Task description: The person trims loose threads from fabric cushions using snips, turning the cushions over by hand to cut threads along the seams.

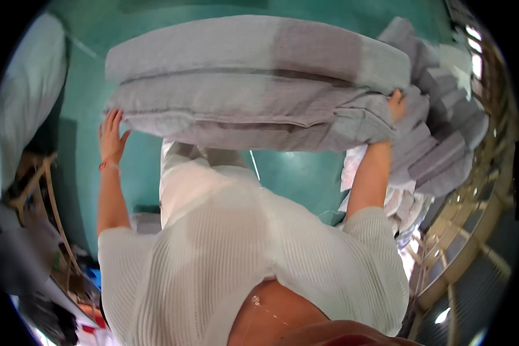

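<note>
A long, thickly padded grey cushion [225,98] spans the space in front of me. A deep crease runs along its length, and I cannot tell whether it is one folded cushion or two together. At its left end is my left hand [113,138], fingers against the fabric and thumb apart. My right hand [396,106] grips the right end, with most of its fingers hidden by the fabric. The cushion's near side has a seam and loose, wrinkled cloth at the right corner.
More grey padded pieces [444,127] are piled at the right, with pale patterned cloth [401,205] below them. A large whitish bundle [26,98] stands at the left, above a wooden frame [43,190]. The floor [294,173] is green with white lines.
</note>
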A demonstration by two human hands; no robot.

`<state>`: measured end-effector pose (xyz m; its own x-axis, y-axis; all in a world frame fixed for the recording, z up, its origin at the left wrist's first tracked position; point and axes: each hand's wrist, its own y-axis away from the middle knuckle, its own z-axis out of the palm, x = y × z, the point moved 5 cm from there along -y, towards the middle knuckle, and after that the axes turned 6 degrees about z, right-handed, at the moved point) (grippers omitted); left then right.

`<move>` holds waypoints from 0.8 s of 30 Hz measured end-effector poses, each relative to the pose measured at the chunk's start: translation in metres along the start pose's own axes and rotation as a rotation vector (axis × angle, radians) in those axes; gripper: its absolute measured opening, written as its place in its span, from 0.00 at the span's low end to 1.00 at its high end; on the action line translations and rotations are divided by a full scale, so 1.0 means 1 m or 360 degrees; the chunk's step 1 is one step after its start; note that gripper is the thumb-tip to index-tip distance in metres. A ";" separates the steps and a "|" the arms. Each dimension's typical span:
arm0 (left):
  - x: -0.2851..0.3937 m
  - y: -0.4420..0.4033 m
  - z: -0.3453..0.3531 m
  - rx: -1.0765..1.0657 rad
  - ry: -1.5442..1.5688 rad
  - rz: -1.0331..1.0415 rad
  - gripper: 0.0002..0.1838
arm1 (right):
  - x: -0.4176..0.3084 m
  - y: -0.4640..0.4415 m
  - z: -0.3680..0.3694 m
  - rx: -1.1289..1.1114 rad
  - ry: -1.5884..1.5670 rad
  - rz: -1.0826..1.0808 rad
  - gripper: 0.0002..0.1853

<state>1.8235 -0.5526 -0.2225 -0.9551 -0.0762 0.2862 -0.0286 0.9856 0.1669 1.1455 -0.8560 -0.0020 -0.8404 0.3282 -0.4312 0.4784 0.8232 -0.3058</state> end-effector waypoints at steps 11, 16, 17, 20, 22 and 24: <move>-0.041 -0.074 0.047 -0.0308 0.0096 -0.0052 0.26 | 0.046 0.012 -0.016 -0.0132 0.0232 0.0298 0.26; 0.006 -0.095 0.020 -0.0003 0.0509 0.0228 0.19 | 0.042 -0.001 -0.044 0.0191 0.0699 0.0009 0.21; 0.024 -0.103 0.011 -0.0083 0.0599 0.0276 0.18 | 0.025 0.005 -0.036 0.0225 0.0435 -0.0126 0.18; 0.113 -0.117 -0.018 -0.0097 0.0801 0.0593 0.16 | -0.079 0.076 -0.001 -0.0122 -0.0301 -0.0151 0.10; 0.178 -0.125 0.010 0.0036 0.0873 0.0794 0.11 | -0.154 0.164 0.035 -0.0694 -0.0474 -0.0064 0.07; 0.221 -0.131 0.008 0.0055 0.0989 0.0645 0.10 | -0.173 0.228 0.066 -0.1084 -0.0466 -0.0436 0.13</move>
<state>1.6142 -0.6973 -0.1887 -0.5504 0.2328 0.8018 0.2713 0.9581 -0.0920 1.4163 -0.7558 -0.0527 -0.7594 0.0152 -0.6505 -0.0769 0.9906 0.1130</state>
